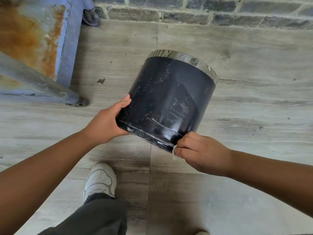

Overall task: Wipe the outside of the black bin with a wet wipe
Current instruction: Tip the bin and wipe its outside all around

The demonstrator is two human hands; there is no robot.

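- Your left hand (108,122) grips the black bin (169,99) at its base edge, thumb on the side wall and fingers wrapped under the bottom.
- You hold the bin off the floor (254,116), tipped on its side with its base toward you and its rim pointing away toward the brick wall (203,12).
- A band of clear plastic liner (186,59) is folded over the rim.
- Your right hand (201,151) is closed around a white wipe (174,152) and presses it against the lower right corner of the base; only a small corner of the wipe shows.
- The bin's glossy side is speckled with brownish spots.
- Below, your white shoe (100,180) and dark trouser leg (94,216) stand on the floor.
- A rusty blue metal frame (33,39) sits at the upper left.
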